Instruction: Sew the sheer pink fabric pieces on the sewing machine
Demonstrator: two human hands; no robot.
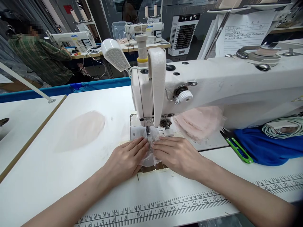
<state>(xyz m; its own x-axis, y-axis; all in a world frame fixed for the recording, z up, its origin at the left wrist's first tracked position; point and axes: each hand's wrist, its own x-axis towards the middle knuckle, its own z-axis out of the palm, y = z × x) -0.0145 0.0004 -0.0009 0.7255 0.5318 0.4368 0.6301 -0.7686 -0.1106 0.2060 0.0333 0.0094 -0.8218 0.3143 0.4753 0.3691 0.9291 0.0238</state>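
A white sewing machine point(213, 78) stands over the white table, its needle and presser foot at the centre. Just in front of the foot lies a small piece of sheer pale fabric point(148, 160). My left hand point(127, 159) presses on this fabric from the left, fingers together. From the right, my right hand point(177, 156) holds it down with its fingers together, tips close to the foot. Behind my right hand, a pile of sheer pink fabric pieces point(199, 121) rests under the machine arm. One sheer piece point(85, 130) lies flat on the table at the left.
Green-handled snips point(240, 151) and blue cloth point(265, 148) with a coiled cable point(282, 127) lie at the right. A printed ruler point(151, 209) runs along the front edge. A lamp point(115, 54) sticks out left of the machine head. A person point(42, 60) sits at the back left.
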